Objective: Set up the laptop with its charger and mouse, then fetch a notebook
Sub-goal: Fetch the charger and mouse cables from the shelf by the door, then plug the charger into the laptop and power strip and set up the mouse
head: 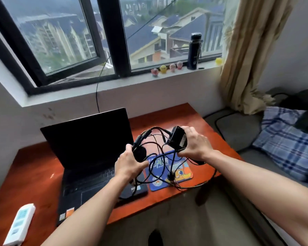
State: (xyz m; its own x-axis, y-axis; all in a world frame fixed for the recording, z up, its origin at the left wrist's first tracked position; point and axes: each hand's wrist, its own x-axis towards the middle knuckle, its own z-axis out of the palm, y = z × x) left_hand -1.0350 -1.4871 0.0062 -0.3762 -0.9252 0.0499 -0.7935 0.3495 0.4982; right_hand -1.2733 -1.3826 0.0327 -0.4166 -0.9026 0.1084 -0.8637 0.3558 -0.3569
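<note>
A black laptop (89, 144) stands open on the red-brown desk (34, 174), its screen dark. Above the desk my right hand (196, 144) grips the black charger brick (178, 138). My left hand (130, 163) holds a round black plug (140, 154) at the end of the charger's cable. The tangled black cable (160, 166) loops down between both hands onto a blue cartoon mouse pad (181, 173) to the right of the laptop. A dark object, possibly the mouse (199, 161), lies partly hidden behind my right wrist.
A white power strip (19, 224) lies at the desk's front left corner. On the windowsill stand several small figurines (163, 69) and a black bottle (195, 51). A beige curtain (247, 59) hangs at right above a bed with a plaid blanket (283, 144).
</note>
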